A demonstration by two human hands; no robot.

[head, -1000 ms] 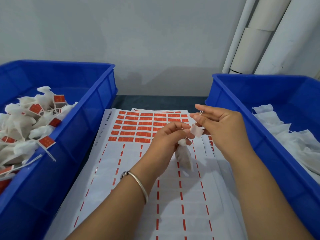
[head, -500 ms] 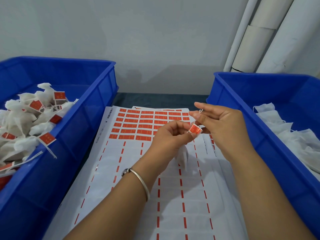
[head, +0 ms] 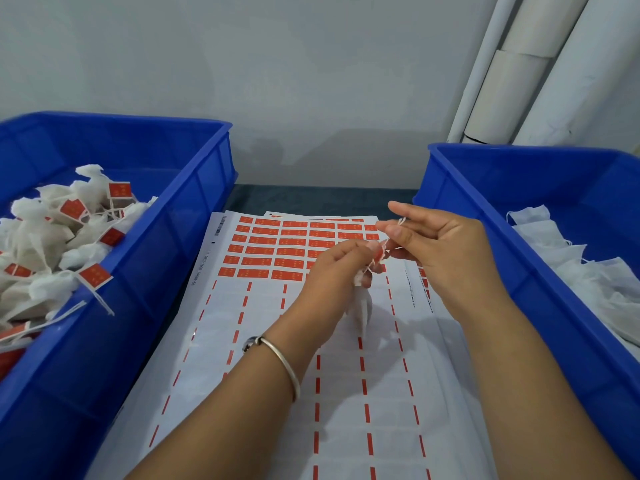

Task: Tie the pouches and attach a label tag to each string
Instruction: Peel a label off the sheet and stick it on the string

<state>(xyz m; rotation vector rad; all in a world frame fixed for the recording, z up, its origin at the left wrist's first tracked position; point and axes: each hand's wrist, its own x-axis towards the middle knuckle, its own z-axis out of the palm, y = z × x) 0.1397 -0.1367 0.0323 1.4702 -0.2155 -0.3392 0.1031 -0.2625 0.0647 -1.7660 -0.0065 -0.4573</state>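
Note:
A small white pouch (head: 362, 308) hangs below my left hand (head: 337, 271) over the label sheet (head: 263, 258). My left hand pinches a red label tag (head: 379, 253) folded around the pouch's white string. My right hand (head: 440, 245) pinches the string's free end (head: 401, 222) between thumb and forefinger, just right of the tag. The sheet carries rows of red labels at its far end, and only red dashes on bare backing nearer me.
A blue bin (head: 194, 216) on the left holds several tied pouches with red tags. A blue bin (head: 485, 216) on the right holds untied white pouches (head: 588, 271). White pipes (head: 519, 71) stand against the wall at the back right.
The label was turned from its white back to its red face and is now folded on the string. The pouch stays hanging under my left hand. The view tilted slightly.

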